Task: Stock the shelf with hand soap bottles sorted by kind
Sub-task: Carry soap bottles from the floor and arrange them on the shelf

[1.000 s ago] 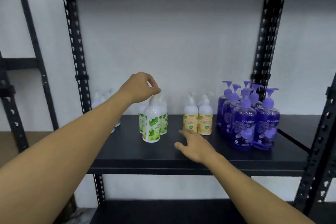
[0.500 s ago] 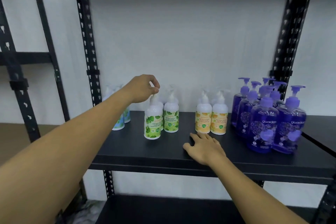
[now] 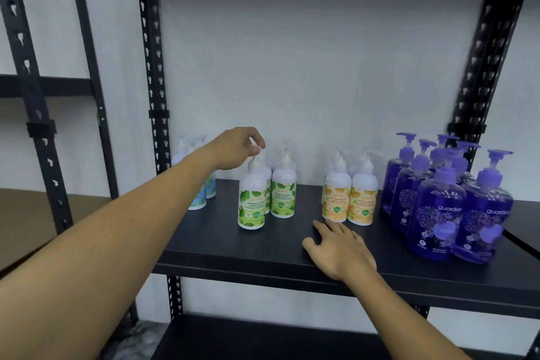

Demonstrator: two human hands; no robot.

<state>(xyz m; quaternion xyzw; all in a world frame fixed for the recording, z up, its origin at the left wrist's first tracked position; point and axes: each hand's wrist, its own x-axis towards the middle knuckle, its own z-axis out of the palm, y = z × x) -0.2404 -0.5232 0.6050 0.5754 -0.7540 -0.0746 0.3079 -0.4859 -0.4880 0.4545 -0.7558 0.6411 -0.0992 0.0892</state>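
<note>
Head view: the right hand (image 3: pixel 342 251) lies flat, fingers straight, on the black shelf (image 3: pixel 233 245) — just before the orange bottles (image 3: pixel 349 199). Farther in, the left hand (image 3: pixel 236 147) pinches the pump of the front green bottle (image 3: pixel 252 199), upright on the shelf. Purple bottles (image 3: pixel 447 199) cluster right; blue bottles (image 3: pixel 201 187) stand behind the left arm.

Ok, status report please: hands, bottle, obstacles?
Left hand pinches front green bottle pump. Right hand flat on shelf. Nothing blocking.
</note>
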